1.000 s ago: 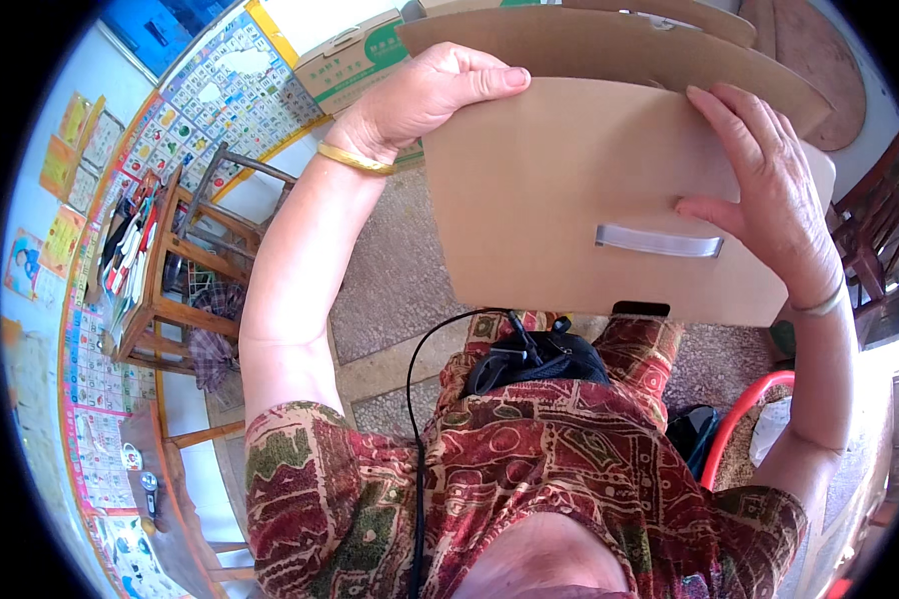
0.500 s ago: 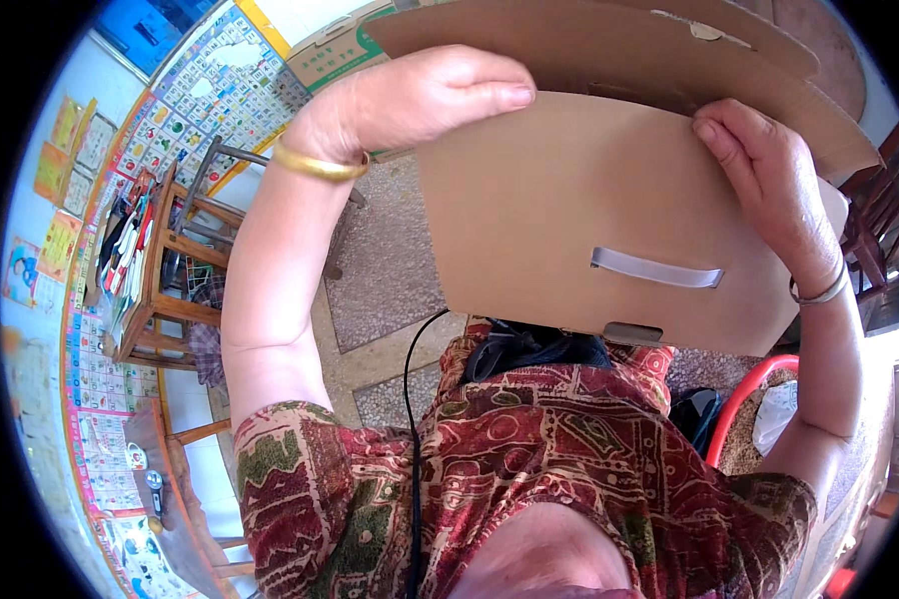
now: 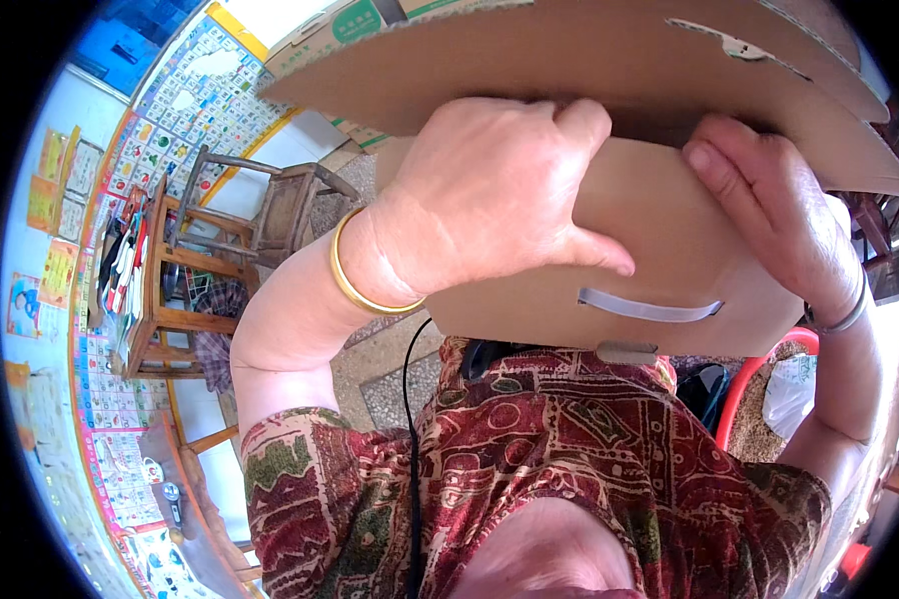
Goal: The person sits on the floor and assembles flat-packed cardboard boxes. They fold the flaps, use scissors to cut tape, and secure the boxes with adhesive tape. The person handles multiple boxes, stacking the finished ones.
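Two hands [image 3: 489,195] [image 3: 784,215] at cardboard box [image 3: 659,230] edge

Bright, pale light fills the view, strongest at the right, where white glare washes out detail beside the right forearm [image 3: 849,394]. A whitish shine lies on the right hand [image 3: 769,200]. The raised cardboard flap [image 3: 449,72] is in brown shadow; the cardboard panel [image 3: 659,210] below is paler. The patterned shirt [image 3: 539,439] looks crisp; the left wall [image 3: 45,449] curves and blurs toward the black rim.
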A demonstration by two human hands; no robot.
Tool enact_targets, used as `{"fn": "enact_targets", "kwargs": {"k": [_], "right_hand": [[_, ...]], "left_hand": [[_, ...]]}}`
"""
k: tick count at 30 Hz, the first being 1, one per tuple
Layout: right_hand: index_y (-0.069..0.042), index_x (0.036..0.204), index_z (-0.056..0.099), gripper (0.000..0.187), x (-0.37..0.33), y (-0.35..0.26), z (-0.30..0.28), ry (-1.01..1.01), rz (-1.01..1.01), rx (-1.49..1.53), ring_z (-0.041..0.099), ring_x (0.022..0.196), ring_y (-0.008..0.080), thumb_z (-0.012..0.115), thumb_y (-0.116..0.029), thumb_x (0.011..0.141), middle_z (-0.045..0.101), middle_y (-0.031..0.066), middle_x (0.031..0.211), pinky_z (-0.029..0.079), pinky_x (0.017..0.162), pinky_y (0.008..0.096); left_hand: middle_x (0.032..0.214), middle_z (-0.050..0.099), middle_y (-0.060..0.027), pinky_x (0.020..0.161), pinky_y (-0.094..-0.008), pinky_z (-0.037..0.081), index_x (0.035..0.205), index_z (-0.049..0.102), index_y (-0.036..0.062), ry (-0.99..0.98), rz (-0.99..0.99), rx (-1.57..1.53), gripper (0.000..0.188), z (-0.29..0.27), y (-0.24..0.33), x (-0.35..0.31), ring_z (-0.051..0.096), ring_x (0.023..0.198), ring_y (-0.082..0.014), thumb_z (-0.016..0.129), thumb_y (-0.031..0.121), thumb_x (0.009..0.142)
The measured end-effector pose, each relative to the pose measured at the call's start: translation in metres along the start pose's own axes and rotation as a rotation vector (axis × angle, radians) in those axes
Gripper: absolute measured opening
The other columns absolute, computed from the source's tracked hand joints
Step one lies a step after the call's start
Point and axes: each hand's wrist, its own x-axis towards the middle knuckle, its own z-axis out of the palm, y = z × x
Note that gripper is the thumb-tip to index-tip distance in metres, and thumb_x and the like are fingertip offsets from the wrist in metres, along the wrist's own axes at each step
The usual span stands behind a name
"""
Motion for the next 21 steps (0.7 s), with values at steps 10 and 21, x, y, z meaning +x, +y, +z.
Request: {"fn": "enact_targets", "kwargs": {"k": [10, 21], "right_hand": [[-0.001, 0.108, 0.061, 0.030, 0.000, 0.023, 0.000, -0.050, -0.207, -0.048, 0.059, 0.091, 0.0335, 0.060, -0.020, 0.084, 0.060, 0.0158, 0.093, 0.047, 0.081, 0.0375], [-0.003, 0.080, 0.058, 0.020, 0.002, 0.031, 0.028, 0.294, -0.281, -0.310, 0.059, 0.076, 0.0306, 0.066, -0.021, 0.079, 0.058, 0.0119, 0.079, 0.048, 0.067, 0.0391]], "left_hand": [[0.065, 0.060, -0.0205, 0.061, -0.0404, 0.048, 0.075, 0.065, -0.0025, -0.469, -0.114, -0.239, 0.065, -0.003, -0.017, 0.024, 0.061, 0.063, -0.0359, 0.062, 0.062, 0.075], [0.065, 0.063, -0.0172, 0.060, -0.0317, 0.048, 0.080, 0.067, -0.0046, -0.634, -0.154, -0.431, 0.058, 0.005, -0.039, 0.039, 0.062, 0.060, -0.0229, 0.063, 0.054, 0.080]]}}
